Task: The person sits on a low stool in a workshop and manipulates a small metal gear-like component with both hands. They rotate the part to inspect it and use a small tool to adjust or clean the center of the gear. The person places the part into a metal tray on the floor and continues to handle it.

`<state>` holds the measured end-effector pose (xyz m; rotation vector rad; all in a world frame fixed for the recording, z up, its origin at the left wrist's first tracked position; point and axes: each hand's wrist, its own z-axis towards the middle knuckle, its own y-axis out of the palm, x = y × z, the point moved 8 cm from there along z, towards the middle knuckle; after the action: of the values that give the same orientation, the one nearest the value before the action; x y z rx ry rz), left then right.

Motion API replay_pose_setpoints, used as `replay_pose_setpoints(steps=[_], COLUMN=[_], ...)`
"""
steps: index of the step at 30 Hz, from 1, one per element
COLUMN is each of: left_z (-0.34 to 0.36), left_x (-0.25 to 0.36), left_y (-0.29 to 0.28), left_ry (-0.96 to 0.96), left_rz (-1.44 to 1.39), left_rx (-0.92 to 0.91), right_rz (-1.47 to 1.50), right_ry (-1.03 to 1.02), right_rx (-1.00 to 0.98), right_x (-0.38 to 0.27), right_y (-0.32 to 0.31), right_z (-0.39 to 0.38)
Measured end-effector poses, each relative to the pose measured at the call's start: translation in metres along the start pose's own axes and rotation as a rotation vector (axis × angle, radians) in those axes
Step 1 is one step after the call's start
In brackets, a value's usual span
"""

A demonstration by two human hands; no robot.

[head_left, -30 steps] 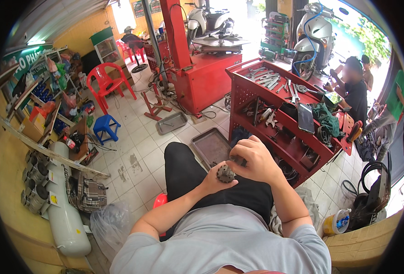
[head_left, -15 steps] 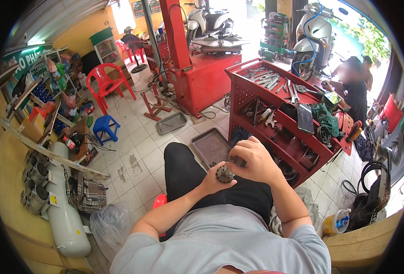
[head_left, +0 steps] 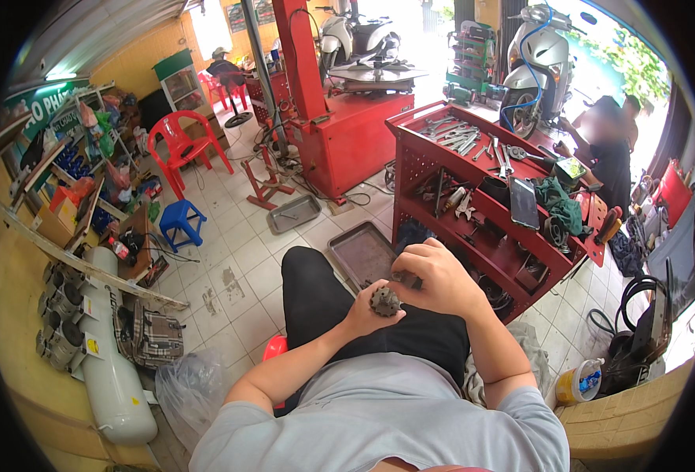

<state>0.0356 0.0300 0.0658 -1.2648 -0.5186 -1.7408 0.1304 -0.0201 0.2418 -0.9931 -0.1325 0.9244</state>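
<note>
My left hand [head_left: 361, 313] is wrapped round a grimy, toothed metal gear part [head_left: 384, 301], above my black-trousered lap. My right hand [head_left: 434, 279] is just up and to the right of it, fingers curled over a small dark metal piece [head_left: 406, 279]; whether that piece is joined to the gear is unclear. Beyond my hands a shallow metal tray [head_left: 347, 250] lies on the tiled floor, beside a red tool cart [head_left: 410, 185] carrying wrenches, a phone and a green rag.
A red lift [head_left: 332, 149], red chair [head_left: 181, 141] and blue stool [head_left: 181, 224] stand ahead and left. A white tank [head_left: 115, 393] and cluttered shelves line the left wall. Co-workers [head_left: 611, 157] are by a scooter [head_left: 532, 71] at right. A bucket [head_left: 575, 385] sits low right.
The person in green at the far right has left the view, uncovering red items there. My hands and the gear have shifted very slightly leftward, with the grips unchanged.
</note>
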Motion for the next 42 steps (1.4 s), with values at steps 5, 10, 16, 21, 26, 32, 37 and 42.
replay_pose_setpoints(steps=[5,10,16,21,26,32,37,42], left_z=[0.000,0.001,-0.001,-0.001,-0.001,-0.001,0.000,0.000], left_x=[-0.004,-0.004,-0.004,-0.001,0.000,0.002,0.001,0.000], left_y=[-0.002,-0.003,-0.003,-0.002,-0.001,-0.002,-0.002,-0.001], left_ry=[-0.007,0.000,0.002,-0.002,0.010,0.007,0.017,0.010], left_rz=[0.004,0.019,0.059,0.054,0.062,0.055,0.047,0.034], left_rx=[0.007,0.025,0.046,0.049,0.042,0.040,0.061,0.035], right_rz=[0.011,0.019,0.044,0.088,0.073,0.060,0.061,0.055], right_ry=[0.002,-0.013,0.047,0.070,0.040,0.058,0.067,0.075], right_rx=[-0.024,-0.011,-0.029,-0.031,-0.048,-0.028,-0.038,-0.073], right_x=[0.000,-0.002,0.003,0.001,0.004,0.002,0.004,0.005], right_y=[0.001,0.000,0.000,-0.005,-0.002,-0.004,-0.003,-0.001], right_z=[0.000,0.000,0.000,0.001,-0.001,0.000,0.000,-0.001])
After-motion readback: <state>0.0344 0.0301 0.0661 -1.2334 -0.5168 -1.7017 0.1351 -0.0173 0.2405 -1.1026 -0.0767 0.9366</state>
